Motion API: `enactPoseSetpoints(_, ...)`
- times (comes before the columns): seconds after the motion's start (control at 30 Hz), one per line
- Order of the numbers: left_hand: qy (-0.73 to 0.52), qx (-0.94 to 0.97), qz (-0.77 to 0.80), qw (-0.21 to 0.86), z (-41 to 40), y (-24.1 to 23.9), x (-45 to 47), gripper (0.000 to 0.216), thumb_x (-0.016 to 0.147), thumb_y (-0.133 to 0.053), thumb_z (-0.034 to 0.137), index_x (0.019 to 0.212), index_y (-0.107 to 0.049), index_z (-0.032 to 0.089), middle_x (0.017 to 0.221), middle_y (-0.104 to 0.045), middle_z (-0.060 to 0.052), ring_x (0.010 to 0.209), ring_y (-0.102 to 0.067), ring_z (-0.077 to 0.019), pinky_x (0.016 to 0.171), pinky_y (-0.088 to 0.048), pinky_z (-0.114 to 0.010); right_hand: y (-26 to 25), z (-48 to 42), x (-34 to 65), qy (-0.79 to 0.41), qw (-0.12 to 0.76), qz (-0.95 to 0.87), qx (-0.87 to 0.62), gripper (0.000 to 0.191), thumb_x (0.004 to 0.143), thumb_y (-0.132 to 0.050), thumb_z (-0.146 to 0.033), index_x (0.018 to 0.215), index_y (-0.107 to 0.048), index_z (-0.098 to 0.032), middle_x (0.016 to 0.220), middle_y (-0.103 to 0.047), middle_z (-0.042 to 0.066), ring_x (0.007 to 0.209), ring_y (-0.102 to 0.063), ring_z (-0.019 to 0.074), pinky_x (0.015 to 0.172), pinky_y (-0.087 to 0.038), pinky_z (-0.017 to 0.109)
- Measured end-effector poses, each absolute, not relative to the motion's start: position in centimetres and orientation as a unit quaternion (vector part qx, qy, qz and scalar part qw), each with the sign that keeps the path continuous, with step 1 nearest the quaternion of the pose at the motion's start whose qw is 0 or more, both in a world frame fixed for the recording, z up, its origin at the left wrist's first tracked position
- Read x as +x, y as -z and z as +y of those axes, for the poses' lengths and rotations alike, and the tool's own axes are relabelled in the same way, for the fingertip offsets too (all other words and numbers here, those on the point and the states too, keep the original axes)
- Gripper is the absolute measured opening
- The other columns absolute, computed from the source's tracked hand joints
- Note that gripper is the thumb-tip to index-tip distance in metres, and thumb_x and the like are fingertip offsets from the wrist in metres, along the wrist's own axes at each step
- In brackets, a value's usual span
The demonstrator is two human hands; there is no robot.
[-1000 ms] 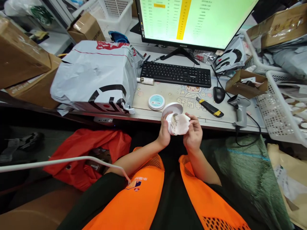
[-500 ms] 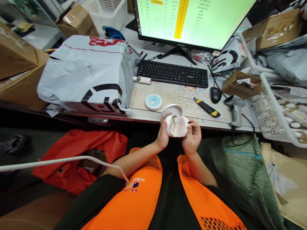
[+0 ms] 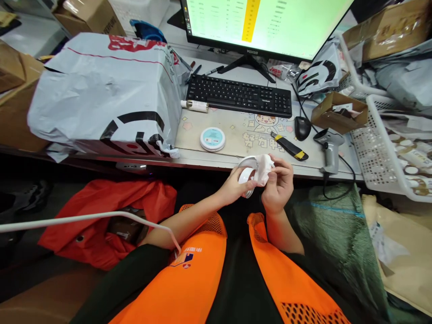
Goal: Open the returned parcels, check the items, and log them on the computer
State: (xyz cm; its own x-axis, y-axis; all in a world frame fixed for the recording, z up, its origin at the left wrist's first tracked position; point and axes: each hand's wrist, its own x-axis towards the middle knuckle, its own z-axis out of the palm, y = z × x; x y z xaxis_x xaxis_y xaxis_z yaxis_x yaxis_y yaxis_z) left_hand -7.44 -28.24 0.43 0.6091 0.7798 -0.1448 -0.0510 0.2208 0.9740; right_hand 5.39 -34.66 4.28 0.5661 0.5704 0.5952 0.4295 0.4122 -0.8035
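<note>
Both my hands are raised in front of the desk edge (image 3: 209,163), above my lap. My left hand (image 3: 232,189) grips a round white compact case (image 3: 248,176), open and tilted on its side. My right hand (image 3: 280,184) pinches a small crumpled white piece (image 3: 265,165) at the case's top; I cannot tell whether it is a tissue or a pad. A round teal-lidded tin (image 3: 212,138) lies on the desk mat just left of the hands.
On the desk stand a large grey parcel bag (image 3: 104,90), keyboard (image 3: 238,95), monitor (image 3: 266,22), mouse (image 3: 302,128), utility knife (image 3: 288,146) and barcode scanner (image 3: 329,144). White baskets (image 3: 388,144) sit at right. An orange bag (image 3: 111,216) and green sack (image 3: 334,225) lie below.
The case has turned from facing me to edge-on and dropped slightly below the desk edge. My right hand moved from cupping the case to pinching the white piece.
</note>
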Motion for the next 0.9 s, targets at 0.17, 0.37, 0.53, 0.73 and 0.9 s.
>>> enactPoseSetpoints(0.17, -0.253, 0.616, 0.381, 0.641, -28.1, -1.6, -7.2, 0.075, 0.068, -0.092, 0.053, 0.131, -0.068, 0.019, 0.128, -0.057, -0.014, 0.134, -0.055, -0.0407, 0.118, -0.045, -0.057, -4.7, -35.0, 5.2, -0.081, 0.717, -0.453, -0.523, 0.008, 0.102, -0.060, -0.028, 0.096, -0.062, -0.023, 0.118, -0.064, 0.006, 0.124, -0.069, 0.0281, 0.110, -0.053, 0.053)
enactPoseSetpoints(0.37, -0.285, 0.572, 0.383, 0.667, -28.0, -1.1, -7.0, 0.076, 0.063, -0.094, 0.049, 0.127, -0.069, 0.018, 0.131, -0.059, -0.014, 0.136, -0.054, -0.0404, 0.121, -0.042, -0.057, -4.6, -34.9, 5.7, -0.112, 0.744, -0.388, -0.532, 0.011, 0.102, -0.062, -0.029, 0.093, -0.060, -0.022, 0.113, -0.065, 0.005, 0.114, -0.071, 0.0233, 0.104, -0.057, 0.046)
enactPoseSetpoints(0.53, -0.366, 0.325, 0.293, 0.822, -28.5, -0.4, -6.1, 0.083, 0.077, -0.074, 0.082, 0.125, -0.071, 0.015, 0.130, -0.072, -0.016, 0.133, -0.061, -0.0383, 0.117, -0.046, -0.051, -4.2, -35.2, 6.3, -0.042, 0.688, -0.496, -0.528, 0.008, 0.102, -0.060, -0.019, 0.102, -0.066, -0.024, 0.115, -0.067, 0.005, 0.118, -0.070, 0.0232, 0.105, -0.058, 0.046)
enactPoseSetpoints(0.73, -0.364, 0.221, 0.259, 0.867, -28.5, -1.5, -5.6, 0.068, 0.085, -0.071, 0.074, 0.112, -0.076, 0.012, 0.122, -0.078, -0.017, 0.134, -0.065, -0.0359, 0.118, -0.048, -0.046, -1.8, -36.1, 4.4, -0.041, 0.511, -0.675, -0.532, 0.031, 0.100, -0.059, -0.020, 0.127, -0.072, -0.029, 0.135, -0.071, 0.010, 0.139, -0.062, 0.0300, 0.120, -0.050, 0.059)
enactPoseSetpoints(0.9, -0.356, 0.185, 0.302, 0.865, -27.9, -1.3, -5.9, 0.057, 0.088, -0.069, 0.068, 0.103, -0.075, 0.013, 0.103, -0.081, -0.013, 0.126, -0.070, -0.0337, 0.117, -0.050, -0.047, -1.5, -36.5, 4.1, -0.132, 0.465, -0.699, -0.528, 0.058, 0.098, -0.059, -0.042, 0.152, -0.059, -0.022, 0.156, -0.059, 0.015, 0.151, -0.049, 0.0362, 0.123, -0.044, 0.064)
